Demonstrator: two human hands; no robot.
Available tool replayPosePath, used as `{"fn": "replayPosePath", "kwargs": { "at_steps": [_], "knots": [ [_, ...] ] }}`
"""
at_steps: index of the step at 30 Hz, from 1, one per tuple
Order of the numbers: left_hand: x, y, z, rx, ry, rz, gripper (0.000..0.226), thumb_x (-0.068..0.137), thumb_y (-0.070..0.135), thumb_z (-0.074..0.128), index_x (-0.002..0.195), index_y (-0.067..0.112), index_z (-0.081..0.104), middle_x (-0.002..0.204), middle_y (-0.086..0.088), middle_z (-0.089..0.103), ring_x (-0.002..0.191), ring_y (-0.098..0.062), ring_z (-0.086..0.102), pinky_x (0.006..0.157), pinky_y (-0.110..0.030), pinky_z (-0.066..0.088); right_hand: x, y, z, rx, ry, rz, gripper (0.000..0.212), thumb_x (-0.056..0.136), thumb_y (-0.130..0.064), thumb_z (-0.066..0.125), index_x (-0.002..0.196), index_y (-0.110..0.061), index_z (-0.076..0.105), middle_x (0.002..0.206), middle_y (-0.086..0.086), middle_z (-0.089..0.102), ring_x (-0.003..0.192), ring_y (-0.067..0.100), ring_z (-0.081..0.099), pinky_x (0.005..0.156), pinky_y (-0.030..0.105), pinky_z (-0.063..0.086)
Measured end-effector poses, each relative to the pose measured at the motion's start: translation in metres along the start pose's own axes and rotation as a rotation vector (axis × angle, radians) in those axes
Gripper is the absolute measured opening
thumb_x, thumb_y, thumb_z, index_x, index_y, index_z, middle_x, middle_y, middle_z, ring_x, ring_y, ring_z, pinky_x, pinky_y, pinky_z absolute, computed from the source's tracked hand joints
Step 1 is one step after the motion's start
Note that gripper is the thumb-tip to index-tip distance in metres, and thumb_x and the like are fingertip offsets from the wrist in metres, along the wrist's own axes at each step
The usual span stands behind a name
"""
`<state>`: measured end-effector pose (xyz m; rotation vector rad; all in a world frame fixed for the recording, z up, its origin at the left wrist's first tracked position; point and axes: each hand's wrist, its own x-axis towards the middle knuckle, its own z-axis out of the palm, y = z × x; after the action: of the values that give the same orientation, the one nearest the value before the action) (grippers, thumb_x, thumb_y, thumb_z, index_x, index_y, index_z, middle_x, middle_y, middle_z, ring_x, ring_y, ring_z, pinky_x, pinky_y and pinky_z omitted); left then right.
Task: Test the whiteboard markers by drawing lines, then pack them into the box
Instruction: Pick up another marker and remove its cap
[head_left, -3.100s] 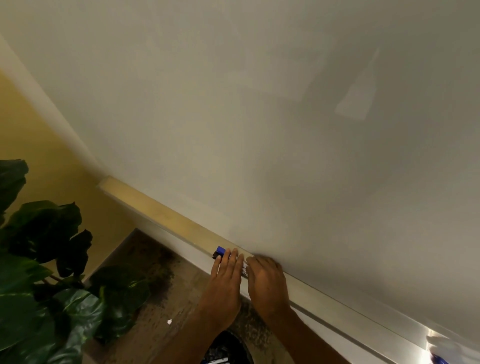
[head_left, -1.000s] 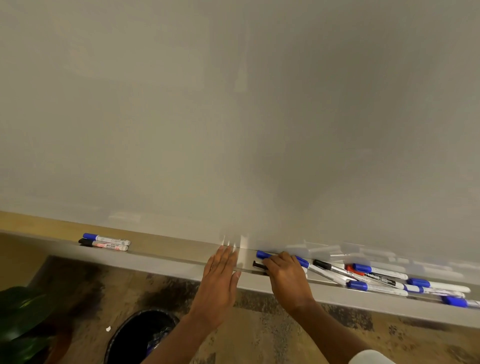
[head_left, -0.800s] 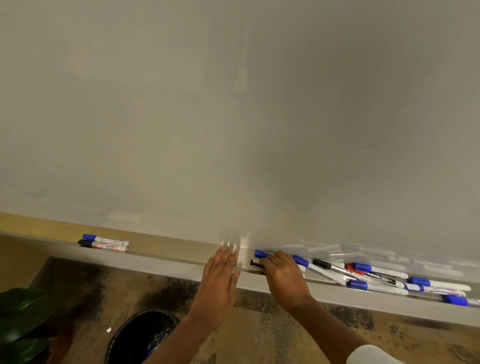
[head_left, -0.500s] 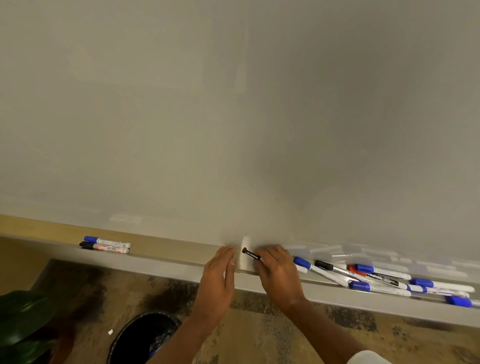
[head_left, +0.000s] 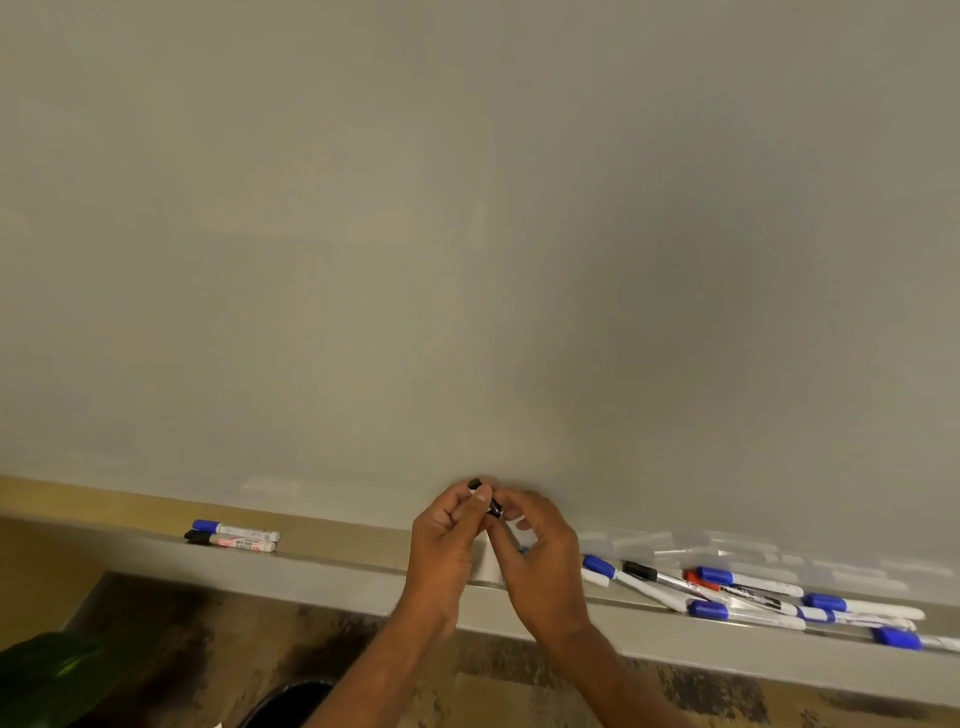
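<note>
Head view. Far to the left of the left hand (head_left: 447, 540), a dark green leaf (head_left: 47, 680) and the rim of a black bin (head_left: 291, 706) sit low in the frame. Well left of that hand, a blue-capped marker (head_left: 236, 530) and a black-capped marker (head_left: 231, 543) lie side by side on the ledge (head_left: 337, 571) under the whiteboard (head_left: 467, 234). At centre, the left hand and the right hand (head_left: 540, 551) meet just above the ledge. Both have curled fingers and pinch the black marker (head_left: 494, 508) between them, the left at its upper end and the right just below. Its barrel is mostly hidden, and whether the cap is seated cannot be told. Right of the right hand, a loose heap of markers (head_left: 753, 597) with blue, black and red caps lies crossed on the ledge.
</note>
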<state>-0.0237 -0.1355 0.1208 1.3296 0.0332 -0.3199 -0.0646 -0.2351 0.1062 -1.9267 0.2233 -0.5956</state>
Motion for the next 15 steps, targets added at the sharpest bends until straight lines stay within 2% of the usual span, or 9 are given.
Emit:
{"fn": "replayPosePath", "kwargs": {
  "at_steps": [3,5,8,11,15],
  "knots": [
    [-0.009,0.025,0.002,0.014,-0.052,0.015,0.024,0.102,0.022,0.059,0.114,0.009,0.074,0.107,-0.013,0.077,0.107,-0.027,0.072,0.099,-0.034,0.054,0.005,-0.033,-0.014,0.168,-0.030,0.135,0.023,0.089,-0.014,0.070,0.106,-0.031,0.069,0.096,-0.015,0.070,0.091,0.012,0.065,0.077,0.017,0.050],
    [-0.016,0.045,0.004,0.015,-0.096,0.031,0.025,0.103,0.021,0.056,0.115,0.008,0.073,0.111,-0.012,0.076,0.110,-0.027,0.070,0.100,-0.034,0.053,0.009,-0.055,-0.026,0.294,-0.099,0.244,0.021,0.091,-0.016,0.069,0.107,-0.028,0.071,0.096,-0.010,0.074,0.090,0.014,0.069,0.080,0.022,0.055],
    [-0.024,0.078,0.006,0.087,-0.182,0.076,0.029,0.106,0.025,0.050,0.120,0.009,0.071,0.117,-0.007,0.076,0.112,-0.023,0.069,0.101,-0.036,0.051,0.014,-0.088,-0.046,0.384,-0.195,0.373,0.013,0.091,-0.024,0.066,0.102,-0.027,0.073,0.089,-0.003,0.075,0.080,0.019,0.070,0.074,0.027,0.058],
    [-0.034,0.107,0.012,0.151,-0.260,0.117,0.033,0.108,0.027,0.045,0.122,0.007,0.068,0.116,-0.007,0.076,0.102,-0.016,0.069,0.092,-0.032,0.053,0.019,-0.116,-0.062,0.439,-0.256,0.397,0.026,0.086,-0.039,0.061,0.094,-0.019,0.074,0.082,0.005,0.073,0.068,0.018,0.066,0.067,0.025,0.055],
    [-0.047,0.139,0.022,0.126,-0.322,0.146,0.031,0.108,0.026,0.045,0.120,0.005,0.065,0.116,-0.012,0.075,0.108,-0.024,0.070,0.096,-0.032,0.054,0.021,-0.151,-0.075,0.501,-0.282,0.365,0.040,0.080,-0.050,0.058,0.076,-0.012,0.071,0.071,0.014,0.065,0.052,0.016,0.052,0.050,0.026,0.043]
  ]
}}
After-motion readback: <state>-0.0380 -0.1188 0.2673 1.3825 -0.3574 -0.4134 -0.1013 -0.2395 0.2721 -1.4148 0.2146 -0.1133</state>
